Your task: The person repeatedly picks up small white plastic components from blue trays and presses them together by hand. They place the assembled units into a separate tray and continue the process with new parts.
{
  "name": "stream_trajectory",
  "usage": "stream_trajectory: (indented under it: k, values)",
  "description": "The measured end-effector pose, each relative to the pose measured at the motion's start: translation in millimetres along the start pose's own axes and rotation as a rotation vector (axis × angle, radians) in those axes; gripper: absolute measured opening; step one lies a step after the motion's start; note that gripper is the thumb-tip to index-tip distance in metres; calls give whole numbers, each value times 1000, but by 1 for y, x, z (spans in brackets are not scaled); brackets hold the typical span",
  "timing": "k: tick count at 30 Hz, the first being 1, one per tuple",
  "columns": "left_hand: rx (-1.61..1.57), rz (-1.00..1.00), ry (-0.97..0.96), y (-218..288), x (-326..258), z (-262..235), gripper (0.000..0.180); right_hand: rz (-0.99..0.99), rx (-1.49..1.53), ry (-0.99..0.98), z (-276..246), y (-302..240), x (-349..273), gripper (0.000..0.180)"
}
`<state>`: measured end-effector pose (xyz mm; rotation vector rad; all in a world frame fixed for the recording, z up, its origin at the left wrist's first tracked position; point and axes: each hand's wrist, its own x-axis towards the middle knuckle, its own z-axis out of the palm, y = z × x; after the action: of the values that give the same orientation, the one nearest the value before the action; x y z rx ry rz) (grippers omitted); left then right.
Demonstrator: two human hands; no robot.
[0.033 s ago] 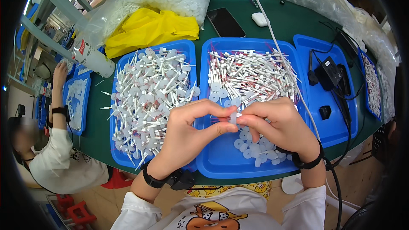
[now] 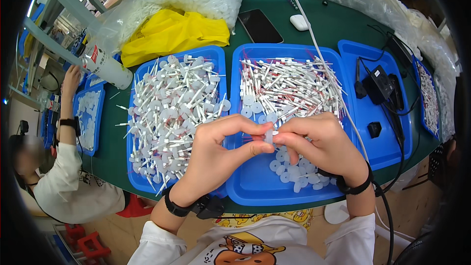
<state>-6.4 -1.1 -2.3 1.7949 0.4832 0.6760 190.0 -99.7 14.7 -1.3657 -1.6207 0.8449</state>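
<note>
My left hand pinches a small translucent plastic disc edge-on between thumb and index finger. On the disc's other side my right hand grips a small white plug, mostly hidden by the fingertips. Thin red wires show beside the left fingers. Both hands are over a blue tray, which holds a heap of white plugs with red wires and loose discs. In the blue tray to the left lie many plugs with discs fitted on them.
A third tray at right holds a black adapter and cables. Behind the trays are a yellow bag, a phone and a white case. A pale cable crosses the middle tray. A co-worker sits left.
My hands and the disc look unmoved. At the left, the co-worker's raised hand and forearm have shifted slightly to the right.
</note>
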Motion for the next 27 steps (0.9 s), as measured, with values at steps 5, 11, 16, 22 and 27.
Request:
stream_trajectory:
  k: [5,11,16,22,27]
  values:
    - [-71,-2,75,-3,4,7,31,-79,-157,144,12,5,3,12]
    - [259,92,718,-3,4,-9,35,-106,-337,408,14,6,6,23]
    - [825,333,981,4,13,-7,37,-103,-452,438,10,12,5,18]
    - [545,59,-27,-5,3,1,32,-47,-591,302,9,27,-2,10]
    - [758,158,-236,-14,-2,16,31,-65,-721,153,14,37,-5,18]
